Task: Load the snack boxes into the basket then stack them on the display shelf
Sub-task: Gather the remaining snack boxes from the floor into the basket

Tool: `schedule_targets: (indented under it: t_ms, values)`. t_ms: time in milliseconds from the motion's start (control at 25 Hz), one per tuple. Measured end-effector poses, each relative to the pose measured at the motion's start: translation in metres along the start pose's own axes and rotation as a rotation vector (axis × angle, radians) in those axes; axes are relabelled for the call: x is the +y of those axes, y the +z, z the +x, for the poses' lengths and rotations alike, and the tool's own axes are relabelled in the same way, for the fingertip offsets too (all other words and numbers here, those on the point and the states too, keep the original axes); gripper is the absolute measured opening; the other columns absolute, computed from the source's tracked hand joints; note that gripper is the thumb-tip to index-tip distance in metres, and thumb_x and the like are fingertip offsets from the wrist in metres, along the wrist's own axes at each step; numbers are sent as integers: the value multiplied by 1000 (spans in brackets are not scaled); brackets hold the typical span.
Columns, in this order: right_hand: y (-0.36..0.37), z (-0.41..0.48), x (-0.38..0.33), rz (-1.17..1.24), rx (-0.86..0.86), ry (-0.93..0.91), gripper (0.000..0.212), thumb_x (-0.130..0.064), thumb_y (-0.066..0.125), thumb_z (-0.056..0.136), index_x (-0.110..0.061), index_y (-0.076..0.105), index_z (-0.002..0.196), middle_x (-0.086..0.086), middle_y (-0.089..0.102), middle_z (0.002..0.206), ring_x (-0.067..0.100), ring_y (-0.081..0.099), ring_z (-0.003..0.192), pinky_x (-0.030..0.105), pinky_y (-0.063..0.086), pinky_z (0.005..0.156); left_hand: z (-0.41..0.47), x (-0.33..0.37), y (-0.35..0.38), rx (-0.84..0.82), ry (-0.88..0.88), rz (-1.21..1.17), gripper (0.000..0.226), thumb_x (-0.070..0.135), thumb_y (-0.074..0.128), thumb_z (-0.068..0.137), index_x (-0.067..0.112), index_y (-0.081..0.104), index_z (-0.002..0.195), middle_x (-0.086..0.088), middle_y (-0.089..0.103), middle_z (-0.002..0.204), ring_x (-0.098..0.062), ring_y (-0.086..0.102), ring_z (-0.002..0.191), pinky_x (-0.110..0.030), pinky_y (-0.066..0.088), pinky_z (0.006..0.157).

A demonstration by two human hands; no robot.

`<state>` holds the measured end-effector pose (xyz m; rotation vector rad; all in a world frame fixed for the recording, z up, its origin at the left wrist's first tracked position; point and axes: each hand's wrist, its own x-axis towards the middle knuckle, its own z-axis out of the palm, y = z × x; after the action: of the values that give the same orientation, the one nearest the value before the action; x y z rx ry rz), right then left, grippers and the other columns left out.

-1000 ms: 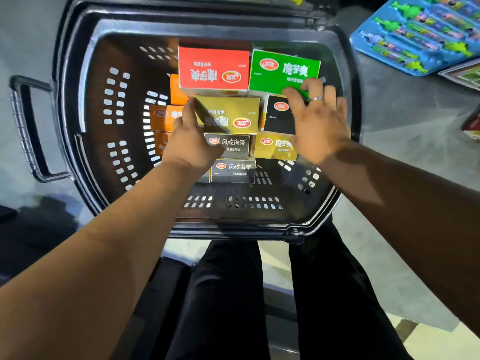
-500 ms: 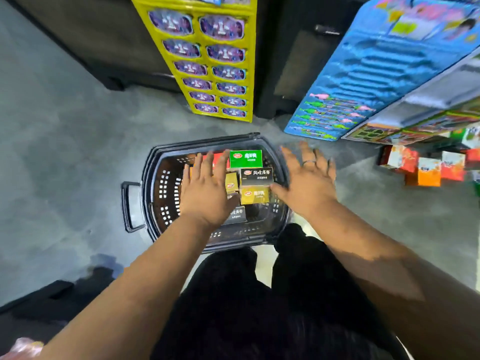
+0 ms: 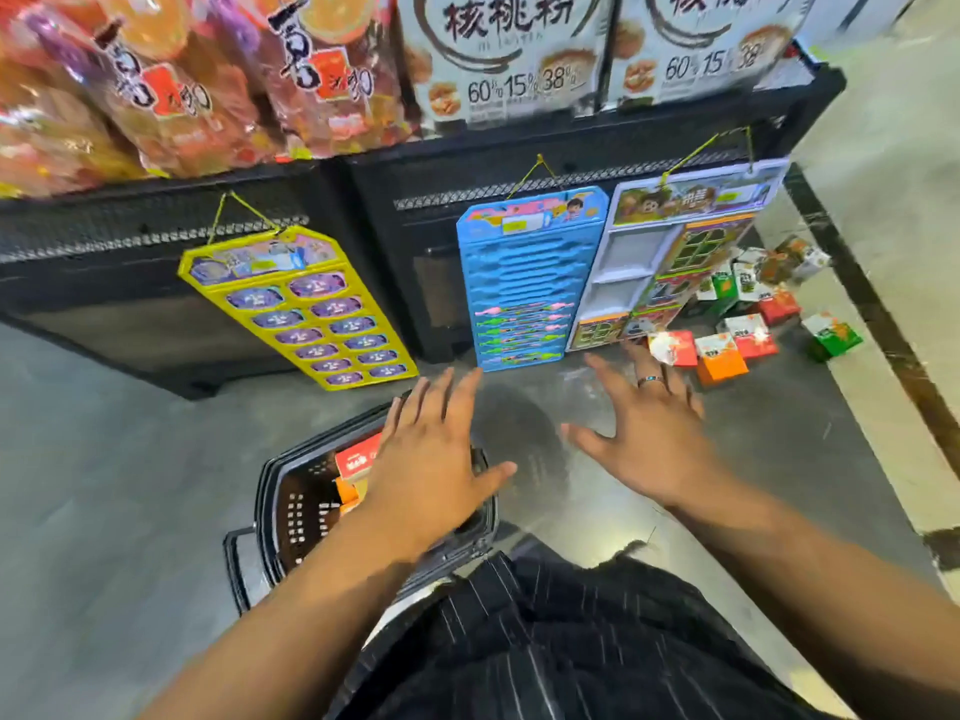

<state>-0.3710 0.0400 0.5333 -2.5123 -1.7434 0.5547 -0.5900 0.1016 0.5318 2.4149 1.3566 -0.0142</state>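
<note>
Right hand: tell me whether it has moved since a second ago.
Yes. The right hand left the basket: it lay inside, now it hovers over the floor to the basket's right.

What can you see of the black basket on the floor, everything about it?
The basket looks like black plastic, with a thick rim and rows of small slots in its wall. A loop handle sticks out at its near left end. It sits upright on the grey floor, with a red box and an orange box showing inside. The open left hand hides most of it; contact cannot be told.
</note>
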Motion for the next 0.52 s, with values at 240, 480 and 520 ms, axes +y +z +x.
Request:
schedule_targets:
  t_ms: [240, 480, 520]
  values:
    - [-54, -25, 123, 65, 30, 95, 86, -71, 56, 78, -39, 24, 151, 4, 16, 161, 34, 26, 141, 44, 23, 113, 50, 133, 4, -1, 149, 44, 98, 74, 52, 80, 23, 15, 154, -3, 26, 159, -24, 22, 147, -43, 18, 120]
    - [-101, -48, 275, 131, 13, 276, 86, -64, 59, 82, -38, 16, 152, 1, 10, 162, 31, 23, 143, 42, 25, 113, 107, 289, 33, -83, 337, 68, 99, 72, 51, 83, 23, 5, 156, -2, 14, 162, -20, 13, 149, -37, 11, 122]
    - [-105, -50, 292, 146, 14, 298, 87, -64, 59, 82, -37, 15, 152, 0, 10, 162, 31, 23, 143, 43, 26, 113, 116, 305, 37, -97, 362, 81, 100, 73, 50, 83, 23, 4, 156, -2, 13, 163, -20, 13, 149, -36, 11, 122]
